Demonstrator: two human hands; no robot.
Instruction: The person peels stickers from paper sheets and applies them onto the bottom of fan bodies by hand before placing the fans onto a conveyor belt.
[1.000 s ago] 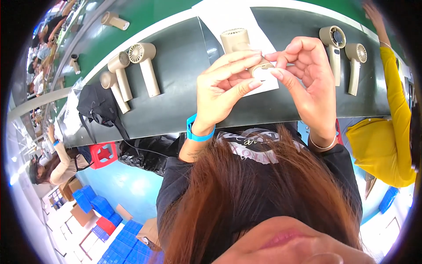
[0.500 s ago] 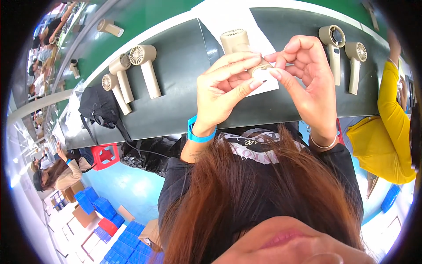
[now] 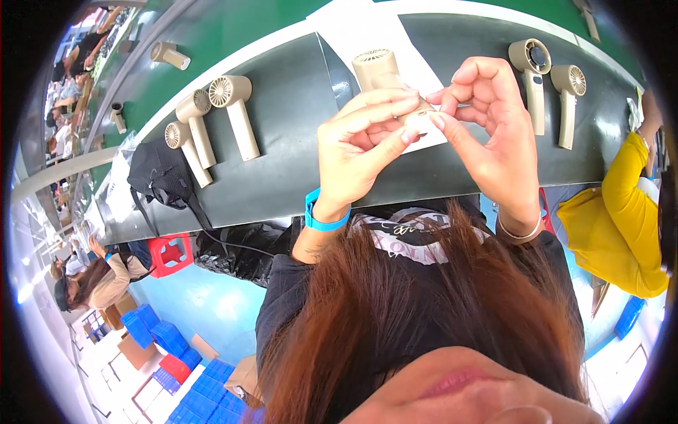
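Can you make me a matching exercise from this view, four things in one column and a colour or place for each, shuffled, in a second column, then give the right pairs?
Things:
1. wristband on the left hand
2. stool
3. handheld fan in the hands
4. co-worker's sleeve

Colours or places:
A. yellow, at the right edge
B. beige, above the white sheet
C. blue
D. red, below the dark mat

Pairs: 1-C, 2-D, 3-B, 4-A. The right hand pinches at the fan too.
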